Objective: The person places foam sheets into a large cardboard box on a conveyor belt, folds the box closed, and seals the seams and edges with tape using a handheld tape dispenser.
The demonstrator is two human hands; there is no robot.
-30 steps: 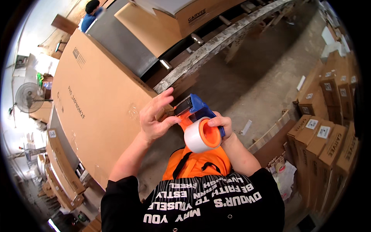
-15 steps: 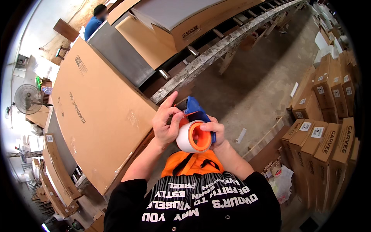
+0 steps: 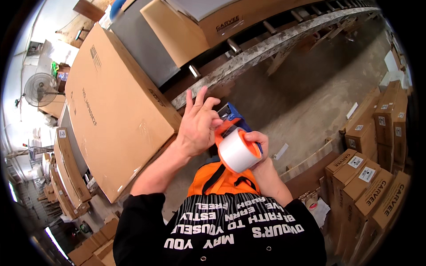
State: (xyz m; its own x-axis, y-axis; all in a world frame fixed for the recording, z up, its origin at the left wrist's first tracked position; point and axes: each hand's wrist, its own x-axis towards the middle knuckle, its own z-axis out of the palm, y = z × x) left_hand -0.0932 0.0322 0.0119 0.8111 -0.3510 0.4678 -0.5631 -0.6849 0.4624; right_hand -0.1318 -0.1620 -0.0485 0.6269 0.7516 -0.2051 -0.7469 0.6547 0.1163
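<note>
"One thing first: where was the blue-and-orange, hand-held plastic tape dispenser (image 3: pixel 235 116)?"

"Just right of the big, tan, boxy cardboard carton (image 3: pixel 111 115), apart from it. My bare right hand (image 3: pixel 265 148) held the dispenser, thumb lying over its side by the fat, whitish roll of tape (image 3: pixel 235 153); the other fingers were mostly hidden."

"And the other one?"

"My bare left hand (image 3: pixel 198 126) was between the carton's right corner and the dispenser, thumb and forefinger close together at the dispenser's front, the other fingers raised and spread. I couldn't tell whether the pair pinched any tape."

"Which step was that?"

"Getting at the tape's loose end, I judged; the dispenser wasn't touching the carton."

"And the next move?"

"It seemed to call for a steady right hold and a fine left pinch to free that end."
</note>
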